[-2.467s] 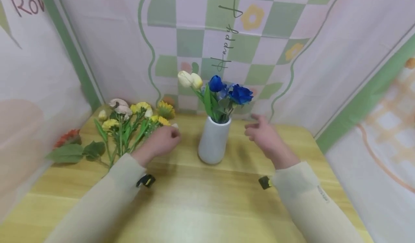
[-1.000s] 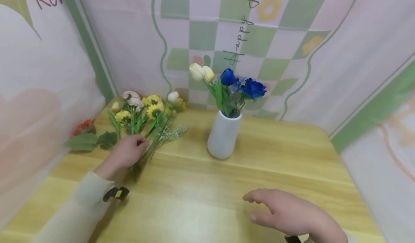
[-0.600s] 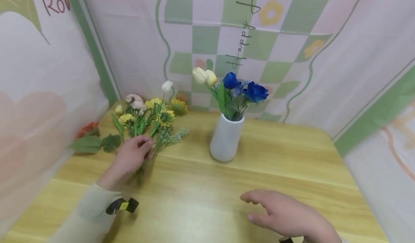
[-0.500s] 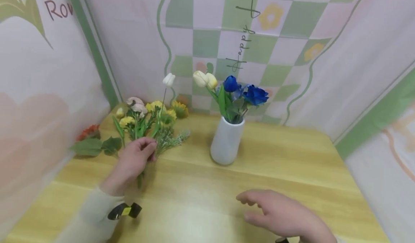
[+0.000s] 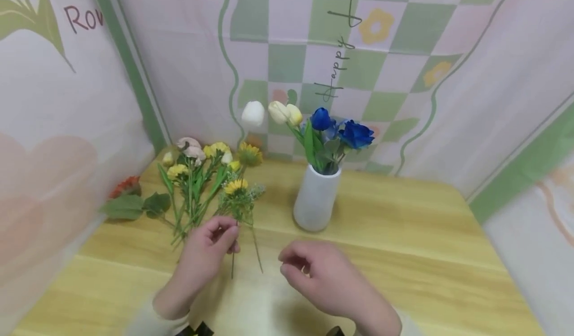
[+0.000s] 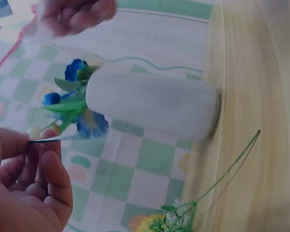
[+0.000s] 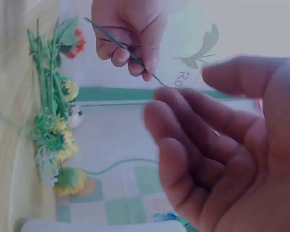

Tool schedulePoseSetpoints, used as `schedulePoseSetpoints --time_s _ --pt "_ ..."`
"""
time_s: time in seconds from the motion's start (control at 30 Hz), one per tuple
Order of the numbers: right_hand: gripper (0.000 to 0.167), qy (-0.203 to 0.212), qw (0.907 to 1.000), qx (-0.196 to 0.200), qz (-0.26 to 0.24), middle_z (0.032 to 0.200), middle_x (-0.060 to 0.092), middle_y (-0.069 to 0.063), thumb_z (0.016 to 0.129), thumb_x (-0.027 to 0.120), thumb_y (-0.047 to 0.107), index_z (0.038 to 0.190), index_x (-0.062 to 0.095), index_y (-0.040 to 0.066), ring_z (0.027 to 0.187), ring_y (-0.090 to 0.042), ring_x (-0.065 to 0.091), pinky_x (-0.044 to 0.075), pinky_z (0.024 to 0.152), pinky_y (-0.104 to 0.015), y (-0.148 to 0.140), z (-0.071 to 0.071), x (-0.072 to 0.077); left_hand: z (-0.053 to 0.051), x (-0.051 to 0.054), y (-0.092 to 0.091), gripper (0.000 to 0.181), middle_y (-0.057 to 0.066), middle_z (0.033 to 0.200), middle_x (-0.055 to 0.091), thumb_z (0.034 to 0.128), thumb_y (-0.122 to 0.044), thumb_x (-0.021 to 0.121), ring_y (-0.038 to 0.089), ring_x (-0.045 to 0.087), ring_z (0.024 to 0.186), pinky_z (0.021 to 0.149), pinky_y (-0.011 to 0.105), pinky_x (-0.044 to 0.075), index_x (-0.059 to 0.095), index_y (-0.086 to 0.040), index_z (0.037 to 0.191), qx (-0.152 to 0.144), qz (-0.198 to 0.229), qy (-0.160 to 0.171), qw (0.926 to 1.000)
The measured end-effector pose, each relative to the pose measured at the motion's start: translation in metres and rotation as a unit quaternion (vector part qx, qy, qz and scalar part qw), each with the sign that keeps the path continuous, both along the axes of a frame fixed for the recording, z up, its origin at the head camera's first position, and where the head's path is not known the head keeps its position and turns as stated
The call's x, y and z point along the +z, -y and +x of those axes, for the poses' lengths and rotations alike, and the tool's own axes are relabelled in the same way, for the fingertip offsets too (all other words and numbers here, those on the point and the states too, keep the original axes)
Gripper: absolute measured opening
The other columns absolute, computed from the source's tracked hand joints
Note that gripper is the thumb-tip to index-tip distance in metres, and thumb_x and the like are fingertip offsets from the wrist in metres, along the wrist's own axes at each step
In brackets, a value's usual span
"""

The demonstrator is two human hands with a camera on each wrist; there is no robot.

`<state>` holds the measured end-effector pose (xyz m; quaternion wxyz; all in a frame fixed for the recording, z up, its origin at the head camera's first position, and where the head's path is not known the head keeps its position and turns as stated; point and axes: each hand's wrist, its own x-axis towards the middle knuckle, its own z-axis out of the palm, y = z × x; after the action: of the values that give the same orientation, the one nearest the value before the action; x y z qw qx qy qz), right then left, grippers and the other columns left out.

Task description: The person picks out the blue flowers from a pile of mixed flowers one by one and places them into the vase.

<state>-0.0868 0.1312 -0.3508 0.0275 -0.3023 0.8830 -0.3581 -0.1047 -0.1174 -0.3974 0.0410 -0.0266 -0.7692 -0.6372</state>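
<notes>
Fingers of the left hand pinched one white tulip by its stem, bloom upright, left of the white vase. Right hand: fingers curved loosely, thumb apart. Assorted loose flowers lay on the tabletop.

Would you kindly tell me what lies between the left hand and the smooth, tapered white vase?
In the head view, one thin green stem lies between the left hand and the white vase, with bare pale wooden tabletop beyond it.

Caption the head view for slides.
Left hand pinching a white tulip by its stem, right hand nearby, flower-filled vase beyond.
</notes>
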Motion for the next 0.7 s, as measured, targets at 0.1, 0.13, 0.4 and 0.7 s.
schedulePoseSetpoints --time_s 0.1,0.13,0.4,0.7 --pt "0.008 -0.015 0.9978 -0.045 -0.045 0.087 0.063 0.017 0.095 0.066 0.018 0.102 0.070 0.018 0.078 -0.004 0.059 0.054 0.069 -0.028 0.003 0.002 0.004 0.010 -0.001 -0.005 0.007 0.006 0.082 0.064 0.0946 -0.006 0.066 0.022 0.064 0.072 0.067 0.031 0.057 0.068 -0.011 0.099 -0.027 -0.013 -0.057 0.9980" --pt "0.008 -0.018 0.9960 -0.060 -0.064 0.086 0.063 0.016 0.095 0.067 0.017 0.103 0.070 0.017 0.077 -0.005 0.059 0.054 0.068 -0.028 0.004 0.002 0.005 0.012 -0.001 -0.007 0.008 0.005 0.082 0.064 0.0941 -0.006 0.067 0.020 0.064 0.071 0.066 0.031 0.057 0.068 -0.013 0.098 -0.038 -0.017 -0.079 0.9961" --pt "0.014 -0.053 0.9807 -0.114 -0.149 0.089 0.064 0.012 0.094 0.070 0.017 0.107 0.069 0.012 0.079 -0.010 0.059 0.054 0.067 -0.028 0.006 -0.005 0.016 0.023 0.001 -0.020 0.013 -0.010 0.081 0.061 0.0935 -0.011 0.070 0.010 0.060 0.068 0.057 0.029 0.052 0.066 -0.023 0.096 -0.116 -0.071 -0.213 0.9675" --pt "0.004 -0.001 0.9755 -0.134 -0.174 0.082 0.066 0.005 0.099 0.063 0.014 0.098 0.066 0.013 0.074 -0.011 0.064 0.056 0.065 -0.031 0.000 0.001 0.019 0.030 -0.008 -0.038 0.013 -0.014 0.086 0.060 0.0928 -0.010 0.071 0.005 0.058 0.073 0.062 0.025 0.053 0.067 -0.022 0.096 -0.157 -0.094 -0.242 0.9528"
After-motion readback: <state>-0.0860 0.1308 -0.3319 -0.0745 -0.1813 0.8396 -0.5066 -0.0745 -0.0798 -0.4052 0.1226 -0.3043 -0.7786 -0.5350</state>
